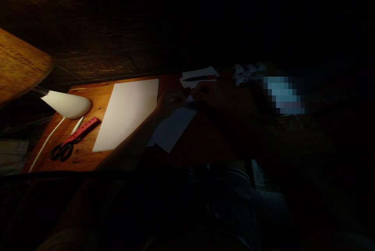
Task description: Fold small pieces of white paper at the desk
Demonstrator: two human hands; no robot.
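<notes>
In dim light, a white sheet of paper [177, 126] with a folded or cut edge lies at a slant between my hands, over the wooden table [109, 161]. My left hand [172, 97] is closed on its upper part, the fingers mostly in shadow. Close beside it, my right hand [207, 91] pinches the paper's far tip. Just beyond my right hand, a knife [196, 79] with a dark blade rests on some smaller pieces of white paper [197, 72].
To the left lie a stack of blank paper [129, 114] and scissors [76, 137] with red-covered blades and black handles. A white lamp base [68, 104] with a cord stands by them, its shade [23, 63] above. Crumpled paper [247, 73] and a pixelated bright patch [285, 94] are at right.
</notes>
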